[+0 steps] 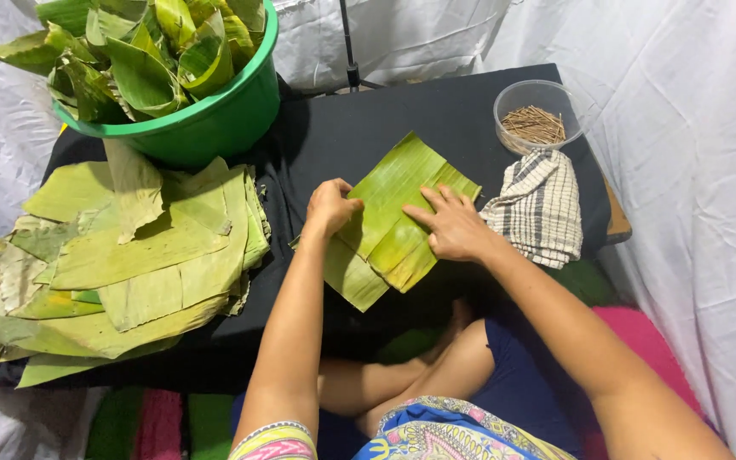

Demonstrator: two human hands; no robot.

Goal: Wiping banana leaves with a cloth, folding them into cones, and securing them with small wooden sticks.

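The left hand [330, 208] is curling its fingers onto the left edge of 2 overlapped banana leaf pieces [389, 223] lying mid-table [462, 106], while the right hand [453, 228] is pressing flat, fingers spread, beside a checked cloth [540, 207].

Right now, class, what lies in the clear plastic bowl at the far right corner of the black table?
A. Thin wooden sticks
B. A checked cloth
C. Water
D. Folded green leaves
A: the clear bowl holds a heap of thin wooden sticks; the checked cloth lies beside it on the table.
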